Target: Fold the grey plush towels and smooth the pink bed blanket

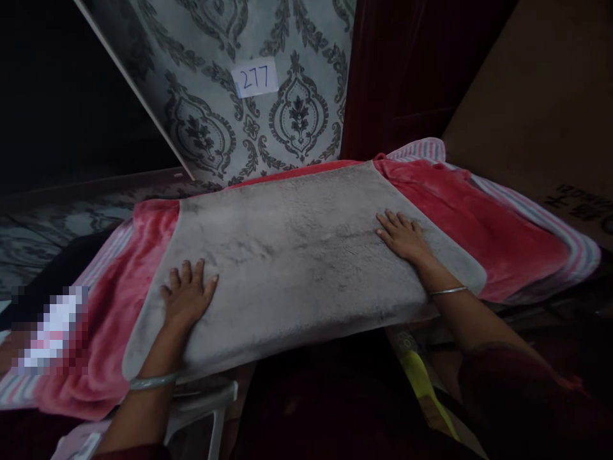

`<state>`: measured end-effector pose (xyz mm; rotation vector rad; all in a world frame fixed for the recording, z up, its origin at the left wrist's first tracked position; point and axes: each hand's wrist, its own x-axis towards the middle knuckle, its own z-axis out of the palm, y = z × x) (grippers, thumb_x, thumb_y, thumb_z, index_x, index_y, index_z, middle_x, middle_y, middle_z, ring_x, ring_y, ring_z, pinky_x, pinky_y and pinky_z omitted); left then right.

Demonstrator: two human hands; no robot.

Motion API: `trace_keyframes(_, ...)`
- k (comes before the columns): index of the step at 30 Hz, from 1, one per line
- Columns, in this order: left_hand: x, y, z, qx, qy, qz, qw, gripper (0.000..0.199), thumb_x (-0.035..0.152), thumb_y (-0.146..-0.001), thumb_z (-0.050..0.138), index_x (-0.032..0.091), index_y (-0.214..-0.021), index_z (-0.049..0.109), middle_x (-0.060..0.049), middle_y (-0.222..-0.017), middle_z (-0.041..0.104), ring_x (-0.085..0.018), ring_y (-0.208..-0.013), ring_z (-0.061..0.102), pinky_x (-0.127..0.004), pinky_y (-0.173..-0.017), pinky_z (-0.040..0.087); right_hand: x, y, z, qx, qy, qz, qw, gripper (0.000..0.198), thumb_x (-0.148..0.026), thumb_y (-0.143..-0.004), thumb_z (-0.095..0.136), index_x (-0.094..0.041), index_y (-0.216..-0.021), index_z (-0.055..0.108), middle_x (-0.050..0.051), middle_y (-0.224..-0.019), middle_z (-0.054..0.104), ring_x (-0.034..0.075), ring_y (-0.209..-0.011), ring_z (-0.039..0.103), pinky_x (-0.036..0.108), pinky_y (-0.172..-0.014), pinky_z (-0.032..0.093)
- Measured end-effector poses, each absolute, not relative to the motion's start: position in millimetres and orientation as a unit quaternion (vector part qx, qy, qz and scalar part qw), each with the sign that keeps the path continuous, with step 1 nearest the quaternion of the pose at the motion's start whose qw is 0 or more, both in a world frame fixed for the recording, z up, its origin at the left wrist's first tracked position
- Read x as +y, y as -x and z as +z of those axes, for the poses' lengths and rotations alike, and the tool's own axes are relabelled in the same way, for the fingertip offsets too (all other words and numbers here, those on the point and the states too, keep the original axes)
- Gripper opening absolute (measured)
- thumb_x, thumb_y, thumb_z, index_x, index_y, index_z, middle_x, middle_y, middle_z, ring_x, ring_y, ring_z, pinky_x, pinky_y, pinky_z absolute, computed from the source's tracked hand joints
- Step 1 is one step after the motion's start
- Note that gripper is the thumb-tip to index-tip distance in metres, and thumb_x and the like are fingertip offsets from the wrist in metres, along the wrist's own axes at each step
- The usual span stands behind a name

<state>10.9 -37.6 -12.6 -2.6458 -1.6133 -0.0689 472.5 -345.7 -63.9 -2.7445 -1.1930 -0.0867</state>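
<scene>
A grey plush cloth [287,255] lies spread over a raised surface, with faint creases across its middle. My left hand [188,291] rests flat on its left part, fingers spread. On the right part, my right hand [402,234] also lies flat with the fingers apart. Neither hand holds anything. Under the grey cloth, a red plush blanket [483,223] shows on both sides and along the back edge. Beneath the red blanket, a striped cloth [536,204] sticks out at the right and left.
Patterned wallpaper [297,115] bearing a paper marked 277 [255,77] stands behind. A dark screen [81,96] is at the left, a large cardboard box [541,115] at the right. Below the front edge are a light plastic frame [215,409] and a yellow strip [421,377].
</scene>
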Motion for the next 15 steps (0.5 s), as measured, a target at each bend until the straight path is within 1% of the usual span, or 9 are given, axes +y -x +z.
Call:
trace_keyframes(3, -39, -9, -14, -0.536, 0.843, -0.042, 0.008, 0.077, 0.061, -0.099, 0.029, 0.018, -0.164, 0.03, -0.021, -0.171, 0.021, -0.049, -0.156, 0.017, -0.074, -0.117, 0.021, -346, -475, -67, -0.401, 0.912, -0.043, 0.072, 0.065, -0.055, -0.105, 0.019, -0.031, -0.166, 0.026, 0.007, -0.171, 0.024, 0.037, -0.154, 0.024, 0.068, -0.119, 0.024)
trace_keyframes(6, -41, -10, -13, -0.554, 0.831, -0.048, 0.0, 0.081, 0.064, -0.098, 0.03, 0.016, -0.163, 0.031, -0.024, -0.17, 0.021, -0.051, -0.155, 0.017, -0.073, -0.117, 0.022, -347, -476, -70, -0.405, 0.91, -0.051, 0.067, 0.066, -0.055, -0.105, 0.018, -0.031, -0.166, 0.025, 0.007, -0.171, 0.024, 0.038, -0.154, 0.025, 0.069, -0.118, 0.026)
trace_keyframes(11, -46, -11, -11, -0.565, 0.825, -0.035, 0.0, 0.081, 0.062, -0.098, 0.029, 0.015, -0.164, 0.028, -0.024, -0.171, 0.019, -0.05, -0.156, 0.015, -0.071, -0.119, 0.021, -348, -483, -72, -0.402, 0.913, -0.04, 0.056, 0.066, -0.056, -0.105, 0.019, -0.031, -0.165, 0.029, 0.006, -0.172, 0.023, 0.037, -0.154, 0.025, 0.067, -0.118, 0.029)
trace_keyframes(15, -48, -10, -11, -0.564, 0.825, -0.037, 0.01, 0.079, 0.06, -0.099, 0.029, 0.015, -0.163, 0.03, -0.024, -0.17, 0.021, -0.05, -0.155, 0.017, -0.071, -0.118, 0.021, -348, -495, -74, -0.414, 0.908, -0.023, 0.053, 0.066, -0.056, -0.104, 0.021, -0.033, -0.165, 0.028, 0.005, -0.171, 0.024, 0.038, -0.153, 0.027, 0.068, -0.117, 0.03)
